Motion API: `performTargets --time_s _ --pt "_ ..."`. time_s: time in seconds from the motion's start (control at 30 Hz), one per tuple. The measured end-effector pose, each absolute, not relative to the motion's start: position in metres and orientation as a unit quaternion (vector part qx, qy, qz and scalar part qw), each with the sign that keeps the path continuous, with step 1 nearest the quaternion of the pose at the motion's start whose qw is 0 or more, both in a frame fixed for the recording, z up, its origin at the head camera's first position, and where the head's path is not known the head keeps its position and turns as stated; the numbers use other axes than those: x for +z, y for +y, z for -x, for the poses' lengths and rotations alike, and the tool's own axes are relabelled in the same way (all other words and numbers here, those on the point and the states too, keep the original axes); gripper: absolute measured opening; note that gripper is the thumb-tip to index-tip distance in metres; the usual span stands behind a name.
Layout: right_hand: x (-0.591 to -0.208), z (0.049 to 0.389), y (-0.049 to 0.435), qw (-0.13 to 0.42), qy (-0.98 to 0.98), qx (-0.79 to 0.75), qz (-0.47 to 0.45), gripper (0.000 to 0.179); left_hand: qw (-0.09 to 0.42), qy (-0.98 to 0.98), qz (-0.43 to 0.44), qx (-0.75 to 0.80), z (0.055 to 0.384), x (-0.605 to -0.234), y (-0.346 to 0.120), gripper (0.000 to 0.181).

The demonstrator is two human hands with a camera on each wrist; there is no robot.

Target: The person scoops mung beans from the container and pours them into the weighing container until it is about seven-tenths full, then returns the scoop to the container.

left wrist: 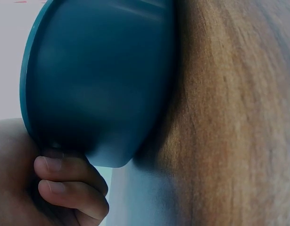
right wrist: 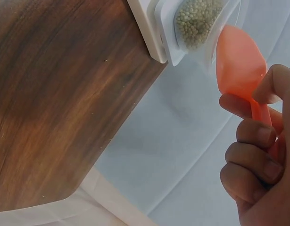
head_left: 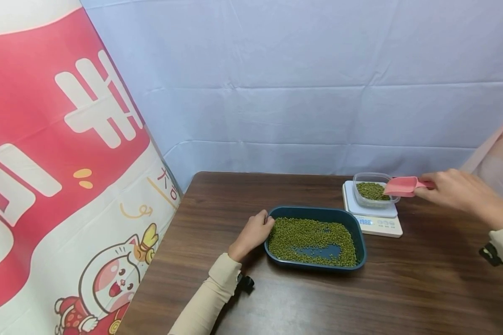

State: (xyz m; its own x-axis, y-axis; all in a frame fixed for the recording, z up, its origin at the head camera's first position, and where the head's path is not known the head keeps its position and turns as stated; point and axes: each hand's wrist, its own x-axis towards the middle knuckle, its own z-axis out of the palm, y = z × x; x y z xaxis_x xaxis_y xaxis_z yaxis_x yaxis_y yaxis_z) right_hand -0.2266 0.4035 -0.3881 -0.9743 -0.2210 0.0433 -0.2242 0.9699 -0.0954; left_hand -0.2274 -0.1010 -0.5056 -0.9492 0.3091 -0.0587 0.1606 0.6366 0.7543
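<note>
My right hand (head_left: 450, 188) grips the handle of a pink scoop (head_left: 402, 186), its blade tilted over the rim of a clear plastic container (head_left: 370, 177). Green mung beans (head_left: 370, 190) lie in that container, which stands on a white kitchen scale (head_left: 396, 228) with a lit display. In the right wrist view, fingers wrap round the scoop's handle (right wrist: 261, 115). On the left, my left hand (head_left: 253, 230) holds the left rim of a dark blue tray (head_left: 310, 211); its fingers (left wrist: 71, 176) curl at the edge in the left wrist view. More mung beans (head_left: 302, 232) cover most of the tray's bottom.
The brown wooden table (head_left: 226, 195) ends at a pale cloth backdrop (head_left: 297, 116). To the left hangs a red and white printed banner (head_left: 67, 116). The scale stands by the back edge, just right of the tray.
</note>
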Motion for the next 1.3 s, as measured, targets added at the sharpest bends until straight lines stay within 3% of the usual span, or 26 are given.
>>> performTargets --time_s 0.87,1.3 --pt "-0.396 0.215 0.402 0.038 -0.993 0.058 -0.096 0.049 0.093 0.898 -0.126 0.41 0.227 -0.507 -0.101 0.031" --pt "-0.389 0.209 0.381 0.052 -0.99 0.06 -0.118 0.038 0.093 0.898 -0.122 0.413 0.227 -0.505 -0.1 0.03"
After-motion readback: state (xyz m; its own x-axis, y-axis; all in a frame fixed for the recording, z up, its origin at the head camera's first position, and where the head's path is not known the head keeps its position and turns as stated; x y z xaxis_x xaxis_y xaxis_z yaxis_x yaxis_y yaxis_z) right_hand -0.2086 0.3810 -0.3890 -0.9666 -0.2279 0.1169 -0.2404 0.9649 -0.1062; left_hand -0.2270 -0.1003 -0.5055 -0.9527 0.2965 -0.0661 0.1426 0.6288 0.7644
